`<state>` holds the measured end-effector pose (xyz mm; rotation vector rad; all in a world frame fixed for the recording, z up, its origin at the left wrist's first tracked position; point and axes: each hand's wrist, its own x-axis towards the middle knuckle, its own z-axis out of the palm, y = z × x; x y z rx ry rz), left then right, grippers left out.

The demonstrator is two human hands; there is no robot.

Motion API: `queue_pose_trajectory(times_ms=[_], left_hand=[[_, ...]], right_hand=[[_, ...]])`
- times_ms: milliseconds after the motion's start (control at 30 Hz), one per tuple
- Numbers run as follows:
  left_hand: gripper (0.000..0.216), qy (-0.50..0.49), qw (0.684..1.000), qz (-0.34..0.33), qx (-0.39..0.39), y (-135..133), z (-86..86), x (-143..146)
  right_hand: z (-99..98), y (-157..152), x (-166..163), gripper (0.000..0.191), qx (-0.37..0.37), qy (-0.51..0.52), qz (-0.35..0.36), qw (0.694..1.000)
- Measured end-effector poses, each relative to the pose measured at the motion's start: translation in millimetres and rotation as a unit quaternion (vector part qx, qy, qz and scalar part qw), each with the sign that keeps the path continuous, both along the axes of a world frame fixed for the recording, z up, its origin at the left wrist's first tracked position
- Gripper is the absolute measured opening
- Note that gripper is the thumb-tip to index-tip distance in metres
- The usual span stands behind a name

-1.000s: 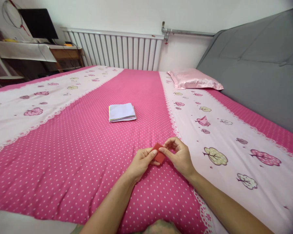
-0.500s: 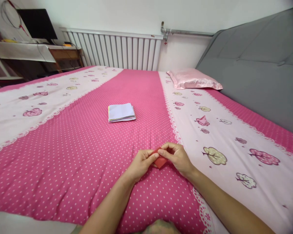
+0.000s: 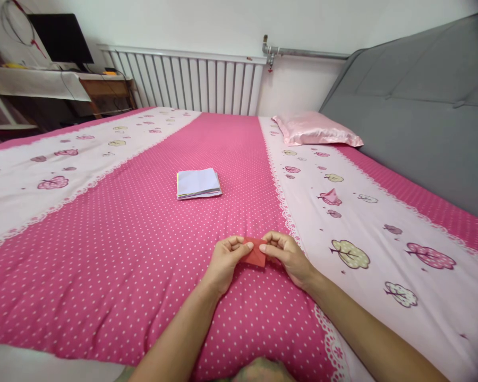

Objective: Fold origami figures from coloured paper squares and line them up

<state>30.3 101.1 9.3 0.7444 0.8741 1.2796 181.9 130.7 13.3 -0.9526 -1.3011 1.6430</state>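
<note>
A small folded piece of red paper [image 3: 255,257] is held in front of me, above the pink dotted bedspread [image 3: 143,249]. My left hand [image 3: 228,262] pinches its left edge, thumb on top. At the upper right side of the paper, my right hand [image 3: 286,255] grips it between thumb and fingers. The fingertips behind the paper are partly hidden. Farther off, a stack of paper sheets [image 3: 198,182], white on top with coloured edges below, lies on the bed.
To the right on the bed is a small folded pink paper piece [image 3: 333,197]. A pink pillow [image 3: 316,129] rests near the grey headboard [image 3: 418,101]. Behind the bed are a white radiator [image 3: 187,79] and, at the left, a desk with a monitor [image 3: 59,40].
The red paper has turned from a slanted, diamond-like position to nearly square-on. My left hand has shifted slightly up and left along it; both hands keep hold.
</note>
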Motion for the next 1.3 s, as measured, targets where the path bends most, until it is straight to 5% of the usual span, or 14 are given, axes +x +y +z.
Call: queue_pose_trajectory(times_ms=[767,1100,1300], left_hand=[[0.026,0.083,0.995,-0.059,0.021,-2.0,-0.4,-0.7],[0.022,0.06,0.997,0.033,0.036,0.9,-0.5,0.7],[0.022,0.098,0.995,0.01,0.03,0.0,1.2,-0.7]], right_hand=[[1.7,1.2,1.5,0.019,0.004,-0.021,0.015,1.0],[-3.1,3.7,-1.2,0.029,-0.029,0.033,0.014,0.999],[-4.5,0.5,-2.1,0.024,0.016,-0.005,0.018,1.0]])
